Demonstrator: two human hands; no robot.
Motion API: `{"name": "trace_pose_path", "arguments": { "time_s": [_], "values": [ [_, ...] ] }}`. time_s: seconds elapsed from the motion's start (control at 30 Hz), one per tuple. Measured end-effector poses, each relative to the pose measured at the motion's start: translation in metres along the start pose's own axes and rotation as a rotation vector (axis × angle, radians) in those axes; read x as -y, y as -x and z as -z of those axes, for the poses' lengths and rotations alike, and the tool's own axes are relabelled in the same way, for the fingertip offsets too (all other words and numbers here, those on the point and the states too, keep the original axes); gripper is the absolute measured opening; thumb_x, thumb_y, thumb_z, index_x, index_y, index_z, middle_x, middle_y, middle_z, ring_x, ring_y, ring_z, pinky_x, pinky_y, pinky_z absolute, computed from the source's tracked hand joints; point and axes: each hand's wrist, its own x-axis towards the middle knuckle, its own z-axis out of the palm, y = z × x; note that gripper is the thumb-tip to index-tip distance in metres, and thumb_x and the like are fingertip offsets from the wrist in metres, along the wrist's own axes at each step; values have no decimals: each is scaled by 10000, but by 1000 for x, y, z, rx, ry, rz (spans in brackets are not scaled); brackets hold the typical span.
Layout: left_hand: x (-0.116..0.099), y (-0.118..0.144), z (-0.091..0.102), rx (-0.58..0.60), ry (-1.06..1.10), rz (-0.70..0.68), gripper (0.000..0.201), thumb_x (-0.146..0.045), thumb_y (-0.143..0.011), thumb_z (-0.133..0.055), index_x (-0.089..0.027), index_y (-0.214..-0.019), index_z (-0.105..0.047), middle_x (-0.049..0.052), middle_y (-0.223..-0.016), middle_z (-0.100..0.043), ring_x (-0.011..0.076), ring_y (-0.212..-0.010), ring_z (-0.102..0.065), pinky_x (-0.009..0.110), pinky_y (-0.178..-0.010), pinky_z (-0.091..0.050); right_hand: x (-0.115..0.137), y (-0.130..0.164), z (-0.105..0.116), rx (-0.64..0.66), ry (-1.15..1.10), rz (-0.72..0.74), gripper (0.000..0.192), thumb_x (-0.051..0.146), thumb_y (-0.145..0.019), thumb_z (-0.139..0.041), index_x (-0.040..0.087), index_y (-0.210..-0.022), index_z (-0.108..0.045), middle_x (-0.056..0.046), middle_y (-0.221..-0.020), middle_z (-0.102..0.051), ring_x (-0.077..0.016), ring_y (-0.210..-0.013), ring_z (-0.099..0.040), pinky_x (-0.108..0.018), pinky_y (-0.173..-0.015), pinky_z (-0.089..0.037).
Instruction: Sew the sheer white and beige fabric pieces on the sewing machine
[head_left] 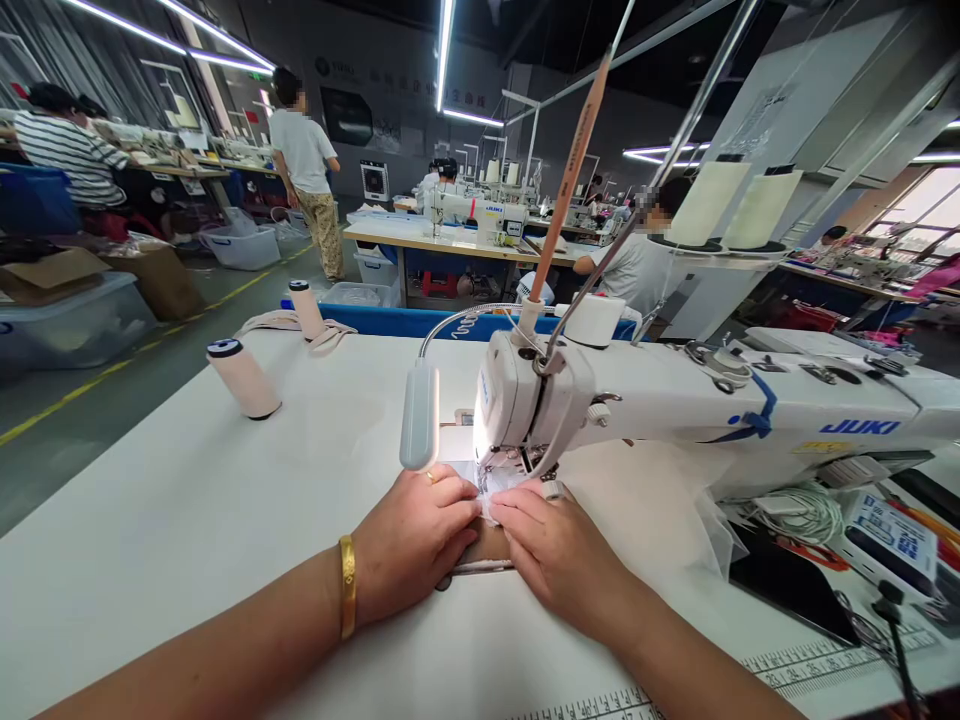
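- My left hand (416,540) has its fingers drawn close together, tips resting on a small white cloth (491,492); I cannot tell whether it is pinched or only pressed down.
- My right hand (559,555) lies opposite, fingers slightly bent and tips on the same cloth; whether they grip it, I cannot tell either.
- The cloth sits between my two sets of fingertips, reaching under the head of the JUKI sewing machine (525,400) just beyond them.
- On my left hand I wear a gold ring (430,478), and on that wrist a gold bangle (348,585).
- The gooseneck lamp (420,415) hangs just beyond my left knuckles.
- Farther out, left of that hand, a pale thread cone (244,380) stands tilted in view on the white table (180,530).
- Well to the right of my right hand lies a coiled white cable (806,515); nearer me, past that forearm, runs a measuring scale (832,665).
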Motion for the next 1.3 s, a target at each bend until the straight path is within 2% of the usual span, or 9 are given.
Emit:
{"name": "trace_pose_path", "arguments": {
  "time_s": [0.3,0.67,1.03,1.17,1.3],
  "values": [
    [-4,0,-1,-62,25,-78,256,-130,-1005,-465,-204,-989,-710,39,-895,-741,216,-830,-614,398,-816,-453,-1,2,2,12,-1,21,317,13,-906,-519,224,-1105,-648,-63,-991,-686,-237,-909,-602,-332,-731,-440],
    [-1,-4,2,-16,-69,-12,317,-136,-1014,-431,-210,-931,-728,58,-853,-727,225,-858,-640,398,-816,-477,-2,-3,-4,-10,35,-25,371,5,-910,-467,232,-1133,-656,-68,-984,-683,-245,-922,-591,-355,-769,-459],
    [3,-3,-1,28,-90,43,313,-145,-1020,-429,-195,-973,-735,63,-936,-752,245,-907,-660,444,-850,-473,-3,-3,-7,-47,-7,-3,410,-31,-880,-446,206,-1135,-664,-65,-1043,-708,-234,-937,-600,-336,-728,-438],
    [7,-7,-3,28,-110,69,304,-155,-1024,-439,-198,-995,-738,64,-928,-745,254,-924,-664,445,-864,-474,-4,-4,-9,-50,5,-38,398,-7,-900,-449,216,-1149,-664,-64,-1082,-719,-231,-930,-616,-346,-758,-459],
    [9,-9,-5,29,-118,85,286,-146,-1011,-457,-205,-1030,-736,64,-919,-736,263,-918,-660,440,-855,-475,-6,-6,-12,-68,25,-96,372,43,-916,-468,215,-1172,-675,-77,-1149,-728,-229,-893,-639,-340,-716,-474]
  ]
}}
